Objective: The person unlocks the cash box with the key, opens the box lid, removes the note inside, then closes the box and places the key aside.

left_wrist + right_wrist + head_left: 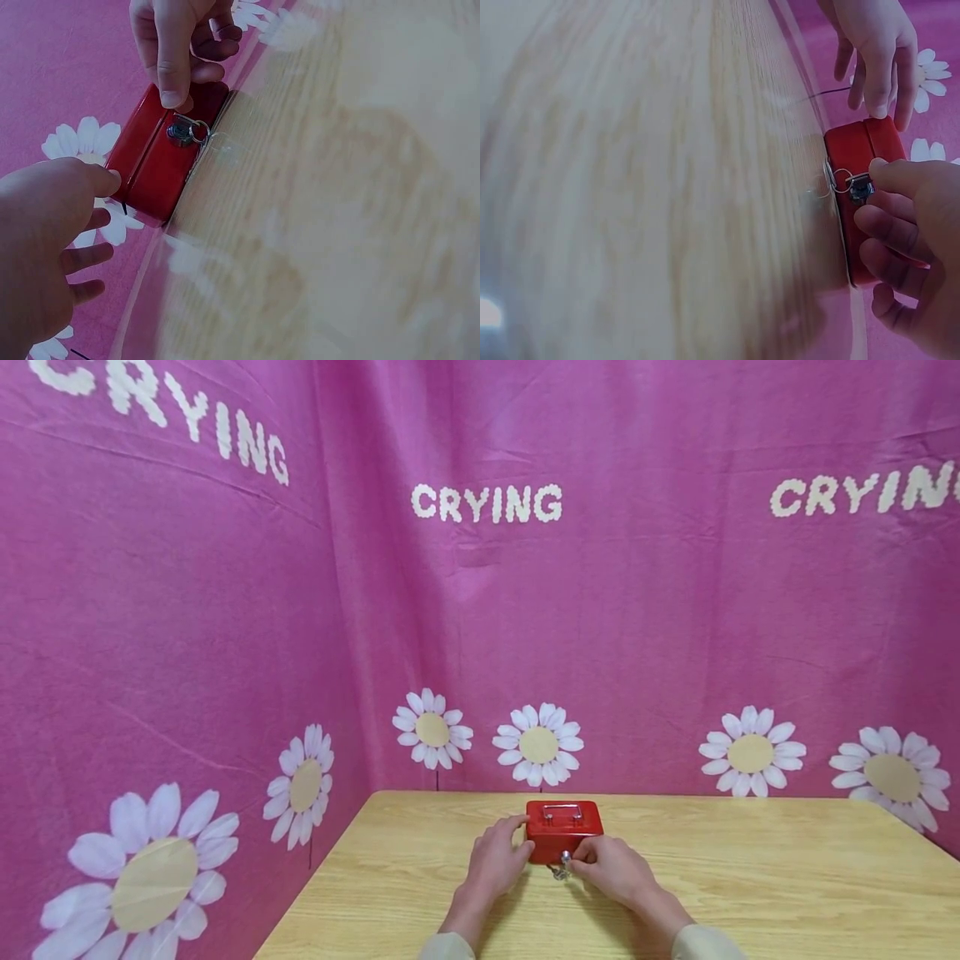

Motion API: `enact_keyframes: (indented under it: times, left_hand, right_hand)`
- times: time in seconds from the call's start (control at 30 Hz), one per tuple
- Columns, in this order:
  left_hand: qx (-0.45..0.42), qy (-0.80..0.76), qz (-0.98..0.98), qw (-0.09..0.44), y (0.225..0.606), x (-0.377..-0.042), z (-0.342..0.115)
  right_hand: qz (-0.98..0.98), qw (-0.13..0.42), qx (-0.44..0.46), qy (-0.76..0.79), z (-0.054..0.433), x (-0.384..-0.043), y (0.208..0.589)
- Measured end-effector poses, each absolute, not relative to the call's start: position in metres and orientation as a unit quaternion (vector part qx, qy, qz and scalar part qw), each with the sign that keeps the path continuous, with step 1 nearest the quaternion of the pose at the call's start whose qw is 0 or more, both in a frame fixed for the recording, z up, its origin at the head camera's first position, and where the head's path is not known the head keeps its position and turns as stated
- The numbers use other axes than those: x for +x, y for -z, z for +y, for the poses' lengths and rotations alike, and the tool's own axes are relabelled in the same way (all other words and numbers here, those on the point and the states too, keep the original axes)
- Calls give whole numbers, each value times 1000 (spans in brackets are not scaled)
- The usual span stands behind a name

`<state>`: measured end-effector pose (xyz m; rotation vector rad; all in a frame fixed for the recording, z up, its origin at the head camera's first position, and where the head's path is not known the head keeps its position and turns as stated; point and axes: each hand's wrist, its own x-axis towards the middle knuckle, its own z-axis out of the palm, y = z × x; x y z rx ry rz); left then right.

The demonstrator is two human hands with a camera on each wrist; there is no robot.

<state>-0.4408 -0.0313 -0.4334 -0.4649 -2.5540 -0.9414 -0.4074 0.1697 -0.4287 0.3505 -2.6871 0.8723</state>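
Observation:
A small red cash box (551, 847), its lid down and a metal handle (562, 812) on top, sits on the wooden table. Its front lock (180, 131) holds a key (859, 178) from which a ring (201, 132) and another key dangle. My right hand (617, 867) is at the lock, thumb and forefinger pinching the key's head; the other fingers curl loosely in front of the box. At the box's left end, my left hand (495, 858) rests its thumb against the lid's corner, with its fingers spread and relaxed.
The light wooden table (750, 877) extends to both sides of the box. Behind it and on the left hangs a magenta cloth (600, 627) printed with white daisies and lettering. The table's far edge (675, 796) runs just behind the box.

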Motion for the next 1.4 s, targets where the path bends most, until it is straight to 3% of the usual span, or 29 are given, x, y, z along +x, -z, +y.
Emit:
enact_keyframes:
  times: [1.4]
  left_hand:
    - [-144,358,-913,129,433,-443,-29]
  right_hand:
    - [-918,125,107,-361,160,-409,436]
